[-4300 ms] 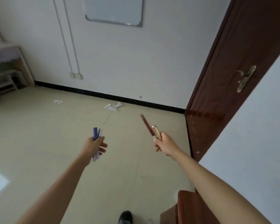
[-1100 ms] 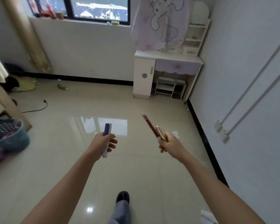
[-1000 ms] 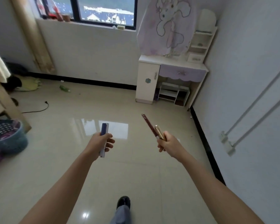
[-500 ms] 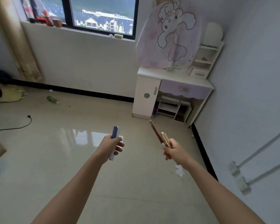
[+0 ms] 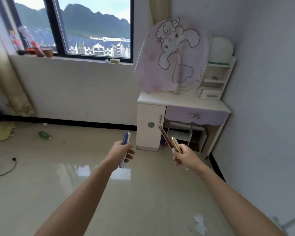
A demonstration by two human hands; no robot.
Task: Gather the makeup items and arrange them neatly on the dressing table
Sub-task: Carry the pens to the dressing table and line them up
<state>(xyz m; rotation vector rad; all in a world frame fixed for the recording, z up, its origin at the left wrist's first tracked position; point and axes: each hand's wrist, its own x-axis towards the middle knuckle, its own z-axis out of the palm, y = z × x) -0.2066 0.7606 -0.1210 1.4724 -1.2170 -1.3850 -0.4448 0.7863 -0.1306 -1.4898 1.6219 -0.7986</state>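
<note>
the left hand [image 5: 121,153] has its fingers curled round a slim blue tube [image 5: 126,139], which stands nearly upright, with its top above the fist and its pale lower end below it. the right hand [image 5: 184,156] grips two things together: a thin dark red pencil [image 5: 165,138] and a short gold tube [image 5: 175,144] that lies against it, both slanting up and to the left. all three items are in the air over the shiny floor [image 5: 75,184], in front of the dressing table [image 5: 182,100] in the room's far right corner. a pink cloth with a drawn rabbit [image 5: 174,57] hangs over the back edge of the table top. the purple drawer [image 5: 195,114] under the front edge is closed. a green bottle [image 5: 44,135] lies on the floor near the far wall, and a scrap of paper [image 5: 199,223] lies near the right wall.
</note>
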